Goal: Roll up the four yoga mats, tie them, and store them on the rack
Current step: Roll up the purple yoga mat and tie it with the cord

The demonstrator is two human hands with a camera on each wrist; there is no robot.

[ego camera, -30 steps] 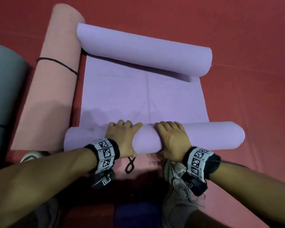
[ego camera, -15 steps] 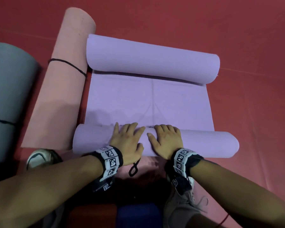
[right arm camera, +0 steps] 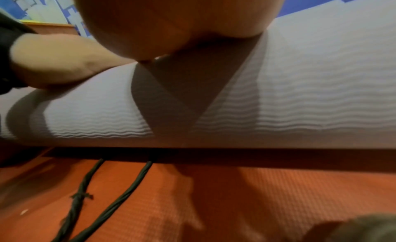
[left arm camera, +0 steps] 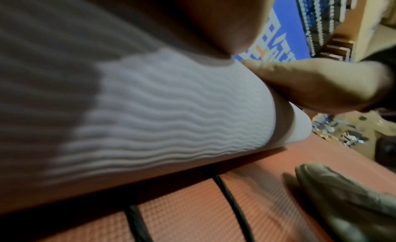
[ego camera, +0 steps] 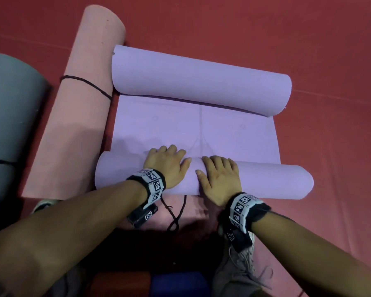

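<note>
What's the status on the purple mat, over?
Left hand and right hand both flat on the near roll of the purple mat. Far end curled, middle flat. Black cord on floor behind the roll, pink mat alongside, tied.

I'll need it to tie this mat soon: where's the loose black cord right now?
In the head view the black cord lies on the red floor, running out from under the near roll of the purple mat toward the person, between their two wrists.
</note>
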